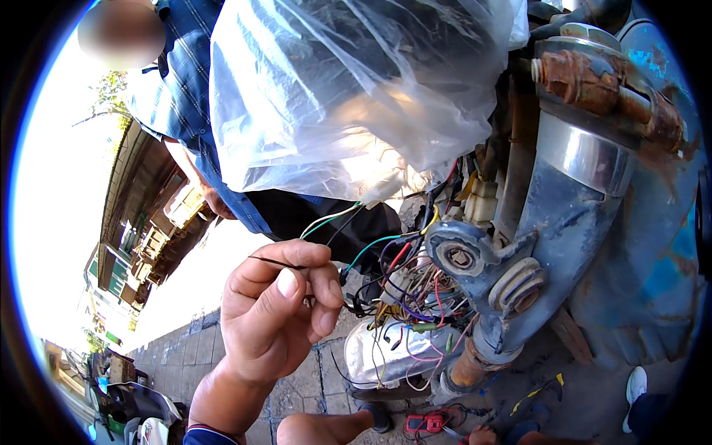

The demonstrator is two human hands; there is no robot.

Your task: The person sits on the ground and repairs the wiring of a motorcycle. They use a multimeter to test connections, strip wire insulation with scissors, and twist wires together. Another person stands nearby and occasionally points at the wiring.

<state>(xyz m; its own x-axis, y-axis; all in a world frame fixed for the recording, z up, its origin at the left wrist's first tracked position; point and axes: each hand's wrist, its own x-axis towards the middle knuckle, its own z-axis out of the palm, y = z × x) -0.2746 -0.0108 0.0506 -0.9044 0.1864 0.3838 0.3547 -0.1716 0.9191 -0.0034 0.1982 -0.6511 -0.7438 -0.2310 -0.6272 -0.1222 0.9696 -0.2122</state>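
In the head view, from where I stand, the grey metal arm (567, 196) is the thing to judge by, slanting from upper right to lower left. Well to its left, a thin dark wire (274, 260) sticks out of the left hand (276, 315). The wire's long axis lies nearly level, tipped slightly upward at its free end, which points left, away from the grey arm. The other end disappears between the thumb and fingertips; the fingers hide how it continues.

Of the hands, the left is pinched together on that wire, its other fingers curled in. Low down, below and left of the grey arm, part of what seems the right hand (483, 436) shows by a red meter (425, 423); I can't tell how far open it is or what it has hold of.

Left of the grey arm's lower part is a tangle of wires (423, 289), crowding the gap toward the left hand, with a silver casing (367, 348) underneath. Up and left of the arm, the clear plastic sheet (348, 111) bulges, its lower edge hanging above the fingers. Open air lies farthest from the arm, beyond the wire's tip.
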